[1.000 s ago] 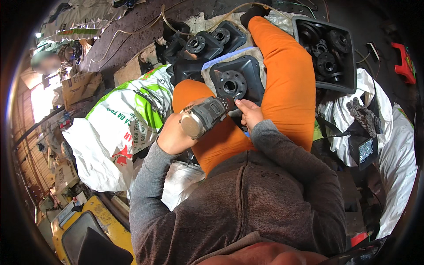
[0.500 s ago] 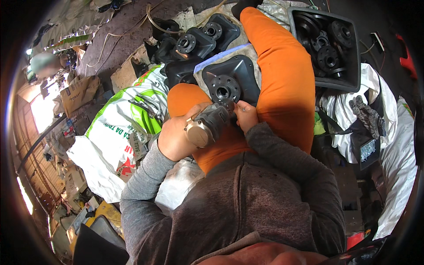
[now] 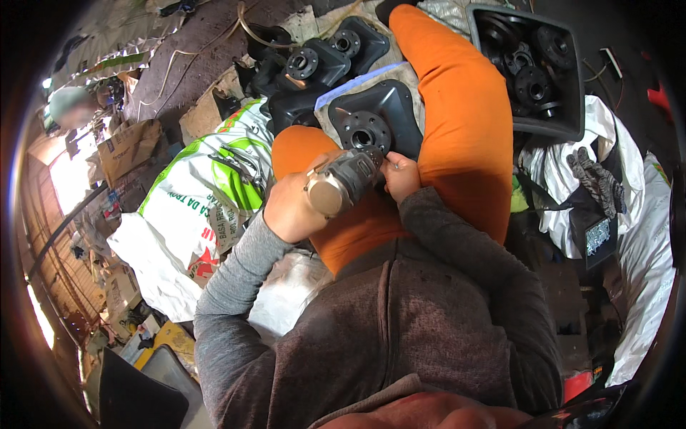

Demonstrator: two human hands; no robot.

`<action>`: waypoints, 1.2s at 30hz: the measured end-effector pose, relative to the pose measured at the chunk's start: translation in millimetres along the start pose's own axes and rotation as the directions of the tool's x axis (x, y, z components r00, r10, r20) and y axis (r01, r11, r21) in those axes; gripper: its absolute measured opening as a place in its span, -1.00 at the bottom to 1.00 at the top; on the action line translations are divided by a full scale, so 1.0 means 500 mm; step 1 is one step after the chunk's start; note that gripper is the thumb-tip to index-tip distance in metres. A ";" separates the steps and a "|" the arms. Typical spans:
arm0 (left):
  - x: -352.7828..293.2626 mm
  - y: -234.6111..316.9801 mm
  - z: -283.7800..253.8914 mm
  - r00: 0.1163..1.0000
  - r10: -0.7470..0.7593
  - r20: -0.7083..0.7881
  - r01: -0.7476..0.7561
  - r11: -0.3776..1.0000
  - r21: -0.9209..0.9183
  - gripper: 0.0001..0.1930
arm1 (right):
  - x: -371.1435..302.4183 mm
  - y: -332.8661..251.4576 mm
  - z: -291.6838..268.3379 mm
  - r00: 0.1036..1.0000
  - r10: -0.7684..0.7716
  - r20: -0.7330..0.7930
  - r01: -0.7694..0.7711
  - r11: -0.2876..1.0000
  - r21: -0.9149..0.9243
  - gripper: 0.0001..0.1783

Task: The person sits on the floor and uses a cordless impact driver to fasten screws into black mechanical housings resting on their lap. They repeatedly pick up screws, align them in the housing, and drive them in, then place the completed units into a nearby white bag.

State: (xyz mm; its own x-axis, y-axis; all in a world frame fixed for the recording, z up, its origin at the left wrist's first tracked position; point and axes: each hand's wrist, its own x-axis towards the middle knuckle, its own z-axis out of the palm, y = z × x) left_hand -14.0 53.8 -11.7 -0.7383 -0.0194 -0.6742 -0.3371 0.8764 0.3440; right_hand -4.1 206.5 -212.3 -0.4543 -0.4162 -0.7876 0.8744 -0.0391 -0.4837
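I sit with orange trousers (image 3: 457, 136) and a black plastic base plate (image 3: 382, 118) lies between my legs, with a round metal hub at its middle. My left hand (image 3: 289, 211) grips a grey power driver (image 3: 346, 179) whose nose points at the plate's near edge. My right hand (image 3: 400, 175) pinches at the driver's tip, fingers closed on the bit or a small fastener; I cannot tell which.
More black base plates (image 3: 318, 64) are stacked ahead. A black crate (image 3: 532, 71) of round hubs stands at the upper right. A white and green sack (image 3: 204, 207) lies to my left, grey gloves (image 3: 597, 179) to my right.
The view has shifted a little. Both hands and the driver stay at the plate's near edge, with the driver now slightly closer to the hub.
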 end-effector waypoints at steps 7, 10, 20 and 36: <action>-0.109 -0.013 0.021 0.991 0.050 -0.121 -0.074 0.976 -0.205 -0.61 | -0.017 0.000 -0.030 0.993 0.115 -0.014 -0.114 0.992 0.046 -0.59; -0.158 -0.015 0.039 0.992 0.053 -0.113 -0.073 0.980 -0.184 -0.54 | -0.070 -0.025 -0.069 0.945 0.109 0.308 -0.229 0.894 0.386 -0.45; -0.225 -0.013 0.102 0.953 0.194 -0.234 -0.276 0.873 -0.402 -0.43 | -0.104 -0.043 -0.089 0.859 -0.017 0.512 -0.292 0.805 0.517 -0.42; -0.202 -0.011 0.080 0.898 0.186 -0.399 -0.322 0.896 -0.305 -0.60 | -0.123 -0.060 -0.071 0.871 0.028 0.490 -0.162 0.959 0.232 -0.63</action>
State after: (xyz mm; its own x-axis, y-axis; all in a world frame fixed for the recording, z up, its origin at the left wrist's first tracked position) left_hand 85.9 70.2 28.6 -0.9588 -0.0464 -0.2803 -0.2430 0.6447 0.7248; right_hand -8.4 265.8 -162.9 -0.2875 -0.8091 -0.5125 0.9517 -0.1811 -0.2480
